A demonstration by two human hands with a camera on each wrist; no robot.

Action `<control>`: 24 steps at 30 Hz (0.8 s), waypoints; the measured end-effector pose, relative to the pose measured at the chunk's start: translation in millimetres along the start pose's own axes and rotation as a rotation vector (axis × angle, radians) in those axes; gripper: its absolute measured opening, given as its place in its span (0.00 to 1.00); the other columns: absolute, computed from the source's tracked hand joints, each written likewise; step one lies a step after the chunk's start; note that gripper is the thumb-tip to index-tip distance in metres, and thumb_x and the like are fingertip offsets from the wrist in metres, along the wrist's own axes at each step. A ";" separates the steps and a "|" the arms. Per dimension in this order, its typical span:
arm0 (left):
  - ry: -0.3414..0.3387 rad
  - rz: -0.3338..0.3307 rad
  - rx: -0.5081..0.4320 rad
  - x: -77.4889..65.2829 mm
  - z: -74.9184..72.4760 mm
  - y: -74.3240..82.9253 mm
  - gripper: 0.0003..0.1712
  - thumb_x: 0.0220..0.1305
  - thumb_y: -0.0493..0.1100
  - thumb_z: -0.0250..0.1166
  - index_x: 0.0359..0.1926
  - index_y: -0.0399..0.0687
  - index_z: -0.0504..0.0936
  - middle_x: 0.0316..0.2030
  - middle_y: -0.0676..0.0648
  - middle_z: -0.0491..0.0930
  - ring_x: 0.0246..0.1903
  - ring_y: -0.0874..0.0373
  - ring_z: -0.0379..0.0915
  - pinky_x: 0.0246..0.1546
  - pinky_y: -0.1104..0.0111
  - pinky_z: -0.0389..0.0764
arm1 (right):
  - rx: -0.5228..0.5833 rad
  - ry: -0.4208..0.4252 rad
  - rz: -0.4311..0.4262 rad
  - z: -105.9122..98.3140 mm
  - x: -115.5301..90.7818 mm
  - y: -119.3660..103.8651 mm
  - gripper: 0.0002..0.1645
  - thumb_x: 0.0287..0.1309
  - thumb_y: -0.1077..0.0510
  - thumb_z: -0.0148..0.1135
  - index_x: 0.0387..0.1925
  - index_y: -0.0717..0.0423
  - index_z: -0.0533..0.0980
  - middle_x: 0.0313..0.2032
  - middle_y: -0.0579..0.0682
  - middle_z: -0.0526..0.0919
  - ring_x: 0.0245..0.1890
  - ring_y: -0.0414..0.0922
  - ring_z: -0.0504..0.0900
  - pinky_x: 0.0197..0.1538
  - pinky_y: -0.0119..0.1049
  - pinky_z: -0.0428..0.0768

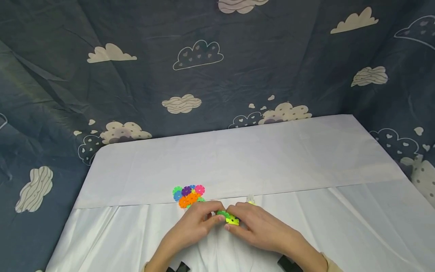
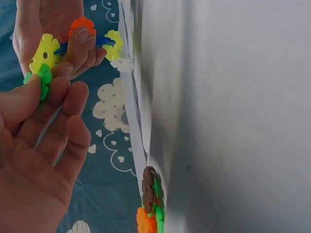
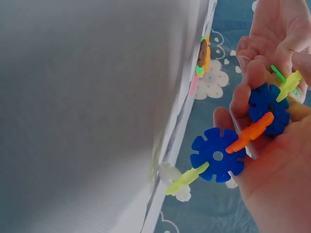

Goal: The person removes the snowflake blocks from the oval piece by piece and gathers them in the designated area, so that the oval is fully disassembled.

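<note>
Both hands meet over the white-covered table around a chain of slotted, snowflake-shaped plastic discs. Between thumb and fingers, my left hand (image 1: 194,223) pinches the green disc (image 2: 44,80) at one end, which touches a yellow disc (image 2: 43,54). My right hand (image 1: 266,230) grips the chain, its fingers curled around the middle. In the right wrist view a blue disc (image 3: 257,104), an orange disc (image 3: 251,132), a second blue disc (image 3: 201,151), a further yellow disc (image 3: 187,178) and a whitish clear disc (image 3: 182,193) follow in line.
A loose pile of coloured discs (image 1: 192,197), including orange, purple, blue, pink and green, lies on the table (image 1: 272,162) just beyond my left hand. Dark cloth (image 1: 153,75) printed with clouds hangs behind and at the sides.
</note>
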State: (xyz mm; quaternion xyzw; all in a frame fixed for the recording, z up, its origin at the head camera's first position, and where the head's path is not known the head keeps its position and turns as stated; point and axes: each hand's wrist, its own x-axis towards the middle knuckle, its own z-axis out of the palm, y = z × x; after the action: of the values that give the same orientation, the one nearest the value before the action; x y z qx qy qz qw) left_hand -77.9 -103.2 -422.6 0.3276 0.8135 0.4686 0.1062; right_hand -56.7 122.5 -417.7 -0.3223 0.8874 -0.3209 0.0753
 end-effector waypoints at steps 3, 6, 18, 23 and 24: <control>-0.015 0.010 0.008 -0.8 0.4 -1.5 0.04 0.68 0.43 0.63 0.33 0.56 0.81 0.25 0.57 0.74 0.22 0.65 0.65 0.23 0.76 0.66 | -0.006 -0.015 -0.005 0.3 -1.8 0.6 0.11 0.71 0.37 0.49 0.36 0.34 0.68 0.26 0.33 0.65 0.29 0.32 0.67 0.34 0.28 0.69; -0.013 0.011 0.016 -0.2 0.0 -1.9 0.04 0.68 0.44 0.63 0.33 0.56 0.80 0.25 0.59 0.73 0.21 0.65 0.65 0.23 0.76 0.66 | -0.013 -0.003 -0.014 -0.1 -1.2 1.2 0.11 0.71 0.37 0.49 0.35 0.34 0.67 0.26 0.33 0.65 0.28 0.32 0.67 0.33 0.28 0.68; 0.008 -0.052 0.014 1.3 0.4 -1.0 0.04 0.68 0.41 0.64 0.34 0.56 0.80 0.27 0.59 0.76 0.23 0.62 0.68 0.24 0.73 0.69 | -0.004 0.031 0.006 0.6 2.5 2.0 0.09 0.68 0.38 0.54 0.36 0.33 0.69 0.23 0.33 0.66 0.26 0.31 0.67 0.31 0.28 0.68; -0.014 -0.093 -0.008 2.6 0.0 0.3 0.04 0.68 0.44 0.63 0.35 0.60 0.80 0.31 0.57 0.80 0.31 0.65 0.73 0.28 0.71 0.74 | 0.013 0.017 0.022 -0.3 2.5 2.4 0.09 0.68 0.38 0.54 0.36 0.32 0.70 0.24 0.33 0.67 0.26 0.31 0.68 0.31 0.29 0.69; -0.019 -0.099 -0.015 2.8 -0.1 0.3 0.04 0.68 0.44 0.63 0.35 0.62 0.80 0.32 0.57 0.81 0.32 0.65 0.73 0.29 0.71 0.75 | 0.014 0.016 0.021 -0.4 2.3 2.4 0.09 0.68 0.37 0.54 0.36 0.33 0.70 0.25 0.33 0.67 0.26 0.31 0.68 0.31 0.29 0.69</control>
State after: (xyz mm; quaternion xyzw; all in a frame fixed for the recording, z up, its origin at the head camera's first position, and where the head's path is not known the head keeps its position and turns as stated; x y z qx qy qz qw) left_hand -79.9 -101.4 -422.0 0.2904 0.8241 0.4658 0.1395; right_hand -59.9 122.7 -418.7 -0.3097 0.8890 -0.3291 0.0738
